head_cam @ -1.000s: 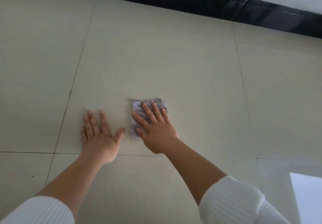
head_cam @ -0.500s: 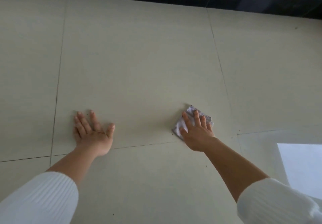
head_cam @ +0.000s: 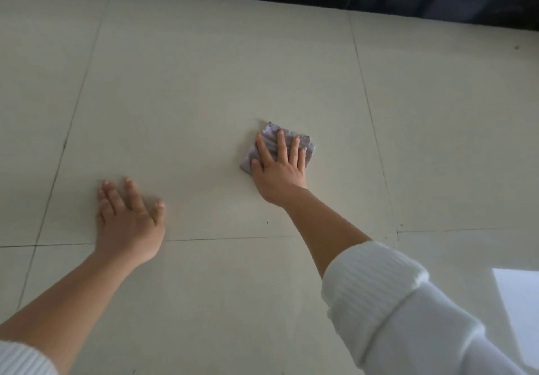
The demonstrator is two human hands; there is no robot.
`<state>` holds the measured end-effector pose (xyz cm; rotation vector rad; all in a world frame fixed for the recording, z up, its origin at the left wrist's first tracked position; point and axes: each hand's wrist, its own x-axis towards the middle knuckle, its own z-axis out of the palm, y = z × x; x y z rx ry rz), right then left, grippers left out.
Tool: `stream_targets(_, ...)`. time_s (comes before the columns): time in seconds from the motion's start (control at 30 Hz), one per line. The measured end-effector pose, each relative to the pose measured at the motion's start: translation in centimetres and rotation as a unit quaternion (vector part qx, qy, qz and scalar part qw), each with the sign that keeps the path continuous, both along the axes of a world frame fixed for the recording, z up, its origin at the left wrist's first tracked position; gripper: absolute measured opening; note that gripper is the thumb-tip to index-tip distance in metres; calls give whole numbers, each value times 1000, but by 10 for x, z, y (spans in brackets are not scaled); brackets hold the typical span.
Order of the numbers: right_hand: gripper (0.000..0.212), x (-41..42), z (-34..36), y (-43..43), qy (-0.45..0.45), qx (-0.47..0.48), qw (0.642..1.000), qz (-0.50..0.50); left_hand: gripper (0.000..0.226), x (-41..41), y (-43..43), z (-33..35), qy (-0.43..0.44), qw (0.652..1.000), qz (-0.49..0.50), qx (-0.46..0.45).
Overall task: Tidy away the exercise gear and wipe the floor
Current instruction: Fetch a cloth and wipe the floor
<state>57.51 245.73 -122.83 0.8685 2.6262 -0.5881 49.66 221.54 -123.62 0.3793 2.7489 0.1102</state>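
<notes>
A folded grey cloth [head_cam: 278,148] is pressed flat by the spread right hand [head_cam: 278,170] mid-tile on the floor [head_cam: 204,83]. The left hand [head_cam: 129,217], spread, is braced beside a grout line. Wiping is underway; unwiped tiles are probably next.

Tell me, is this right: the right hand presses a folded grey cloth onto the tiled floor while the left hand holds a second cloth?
Not quite. In the head view the left hand holds nothing; it rests flat on the bare tiled floor. The rest stands: the right hand presses the folded grey cloth onto the floor.
</notes>
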Motion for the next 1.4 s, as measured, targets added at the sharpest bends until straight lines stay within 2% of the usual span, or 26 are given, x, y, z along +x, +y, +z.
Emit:
stream_targets(0.13, 51, 44, 1, -51, 50, 2, 985, 164, 61, 25, 10, 3, 49, 998, -30, 30)
stream_targets(0.23, 53, 93, 1, -48, 53, 16, 964, 259, 62, 41, 26, 4, 44, 984, -170, 28)
stream_targets(0.3, 57, 122, -2, -21, 46, 31, 976, 212, 57, 49, 34, 1, 37, 973, -226, 25)
stream_targets(0.47, 56, 167, -3, 50, 5, 82, 997, -4, 67, 44, 33, 6, -40, 971, -236, -19)
stream_targets(0.6, 56, 151, -3, 46, 0, 45, 977, -209, 65, 52, 30, 4, -35, 973, -230, -4)
stream_targets(0.67, 57, 135, -4, 24, 3, 31, 973, -229, 68, 56, 33, 1, -13, 975, -222, 17)
stream_targets(0.73, 57, 130, -4, -4, 4, 35, 987, -155, 75, 57, 34, -2, -4, 975, -220, 17)
stream_targets(0.8, 57, 138, -2, -24, 16, 44, 998, -30, 77, 57, 33, -5, 4, 975, -224, 10)
stream_targets(0.87, 57, 155, 0, -28, 22, 47, 995, 84, 78, 55, 28, -6, 11, 973, -232, 12)
stream_targets(0.93, 58, 169, -1, -12, 20, 61, 992, 111, 79, 52, 22, -6, 18, 970, -241, 10)
stream_targets(1.0, 58, 179, -3, 12, 11, 72, 996, 43, 75, 52, 21, -4, 15, 971, -237, 14)
stream_targets(1.1, 59, 193, -3, 52, -12, 62, 992, -113, 70, 54, 23, 0, 9, 974, -223, 26)
stream_targets(1.17, 59, 199, -1, 73, -25, 60, 975, -211, 71, 55, 23, 1, 9, 974, -226, 27)
stream_targets(1.27, 59, 190, -4, 72, -15, 48, 930, -364, 81, 55, 23, 0, 7, 972, -232, 20)
stream_targets(1.33, 59, 175, -10, 40, -3, 56, 916, -397, 85, 54, 22, -3, 6, 972, -235, 21)
stream_targets(1.4, 61, 169, -17, -9, 18, 74, 934, -348, 85, 54, 21, -5, 3, 971, -237, 19)
